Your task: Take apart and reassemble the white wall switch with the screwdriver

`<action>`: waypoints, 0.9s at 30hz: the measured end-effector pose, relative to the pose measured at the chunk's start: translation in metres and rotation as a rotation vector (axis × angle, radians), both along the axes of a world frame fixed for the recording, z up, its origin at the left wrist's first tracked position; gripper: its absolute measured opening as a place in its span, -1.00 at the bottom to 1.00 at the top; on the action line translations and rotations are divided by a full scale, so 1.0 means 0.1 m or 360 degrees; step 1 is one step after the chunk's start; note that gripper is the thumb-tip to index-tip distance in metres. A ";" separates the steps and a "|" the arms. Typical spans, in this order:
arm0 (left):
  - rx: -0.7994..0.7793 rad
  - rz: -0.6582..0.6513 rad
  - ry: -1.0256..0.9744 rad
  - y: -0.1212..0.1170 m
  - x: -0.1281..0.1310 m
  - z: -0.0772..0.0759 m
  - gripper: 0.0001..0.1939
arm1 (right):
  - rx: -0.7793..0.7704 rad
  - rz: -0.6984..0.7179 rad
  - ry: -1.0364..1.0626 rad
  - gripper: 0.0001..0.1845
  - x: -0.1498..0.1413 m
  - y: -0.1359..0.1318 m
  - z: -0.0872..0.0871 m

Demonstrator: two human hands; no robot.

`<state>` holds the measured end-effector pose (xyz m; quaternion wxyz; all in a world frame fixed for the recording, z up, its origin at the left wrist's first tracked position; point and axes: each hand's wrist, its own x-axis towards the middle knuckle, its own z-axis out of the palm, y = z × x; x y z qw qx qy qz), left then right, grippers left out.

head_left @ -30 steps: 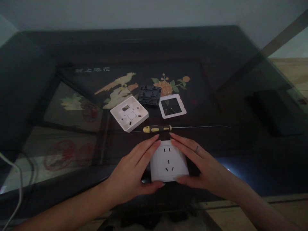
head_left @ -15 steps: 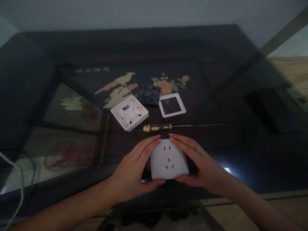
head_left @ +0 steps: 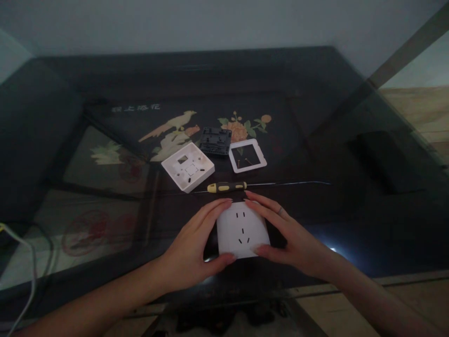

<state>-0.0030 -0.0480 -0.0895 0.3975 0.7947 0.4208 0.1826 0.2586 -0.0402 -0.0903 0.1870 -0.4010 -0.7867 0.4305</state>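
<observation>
A white wall socket (head_left: 242, 231) with five slots faces up near the table's front edge. My left hand (head_left: 196, 243) is closed on its left side, fingertips along the far edge and thumb at the near edge. On the opposite side my right hand (head_left: 291, 234), wearing a ring, grips it with fingers at the far right corner and thumb on the near face. Just beyond the socket lies a screwdriver (head_left: 227, 187) with a yellow and black handle, its long thin shaft pointing right.
Farther back are a white mounting box (head_left: 187, 167), a black plastic insert (head_left: 215, 140) and a white frame (head_left: 261, 164) with two screws (head_left: 247, 162) inside its outline. A dark object (head_left: 382, 161) is at the right. A white cable (head_left: 33, 271) hangs at the left edge.
My right thumb has shifted from the socket's near edge up onto its face. Both hands still hold the socket. The whole view has moved slightly.
</observation>
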 end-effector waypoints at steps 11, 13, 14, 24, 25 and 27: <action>-0.0091 -0.0001 0.0021 0.03 -0.05 -0.02 0.09 | -0.0214 -0.0011 -0.0055 0.14 0.01 0.05 0.08; -0.0057 0.0034 0.0001 0.02 -0.04 -0.04 0.07 | -0.0195 -0.0026 -0.0065 0.08 0.00 0.04 0.09; -0.0031 0.0048 -0.0013 0.02 -0.03 -0.04 0.05 | -0.0177 -0.0031 -0.0067 0.06 0.00 0.03 0.09; 0.0180 0.0138 -0.0081 0.01 0.07 -0.02 -0.11 | -0.0039 0.0007 -0.0005 0.18 -0.03 0.07 0.04; 0.0215 0.0152 -0.0095 0.01 0.07 -0.03 -0.12 | -0.0035 -0.0003 0.0032 0.19 -0.03 0.07 0.05; 0.0276 0.0166 -0.0120 0.02 0.07 -0.01 -0.14 | -0.0022 -0.0066 0.0162 0.15 -0.04 0.04 0.06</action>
